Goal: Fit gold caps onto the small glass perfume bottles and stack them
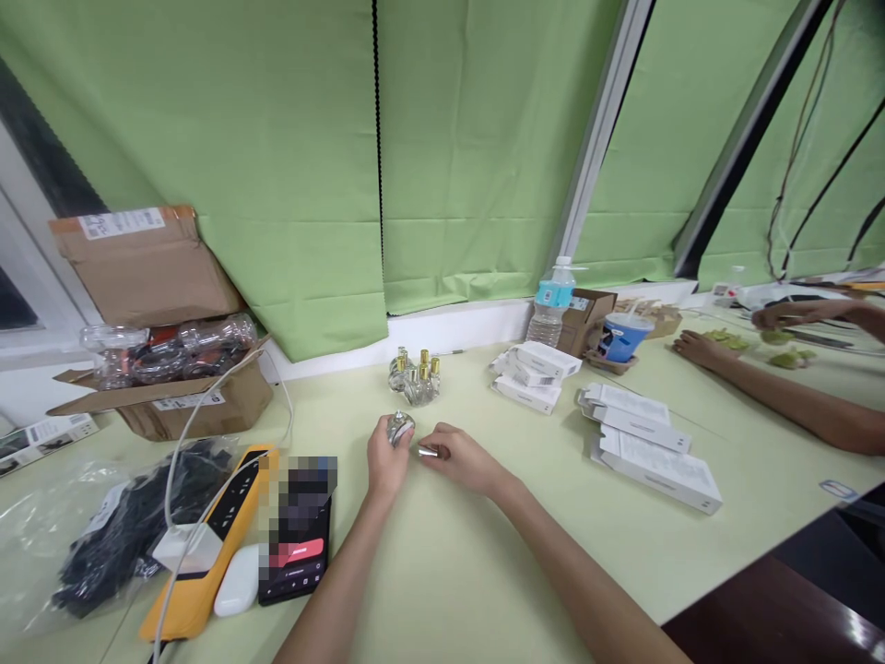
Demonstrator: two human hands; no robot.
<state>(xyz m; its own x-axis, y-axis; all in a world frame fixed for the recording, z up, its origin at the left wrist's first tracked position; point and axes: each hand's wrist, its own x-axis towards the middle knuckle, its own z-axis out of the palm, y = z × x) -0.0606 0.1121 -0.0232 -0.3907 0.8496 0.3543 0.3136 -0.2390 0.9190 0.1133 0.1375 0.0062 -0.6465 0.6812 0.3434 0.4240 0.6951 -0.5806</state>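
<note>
Bottle and cap in hand, not yet joined.
Your left hand [385,461] curls round a small glass bottle [400,428] mid-table; your right hand [462,458] pinches a silver cap [428,452] just beside it. Gold-capped bottles [416,378] stand at twelve o'clock, white boxes [536,373] at two.

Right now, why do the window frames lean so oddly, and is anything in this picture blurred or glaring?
Head view: the wide lens bends the window frames outward; light is soft and even, with faint shadows under the white boxes; a pixelated patch hides the phone screen; the glass bottle in the left hand glints.
</note>
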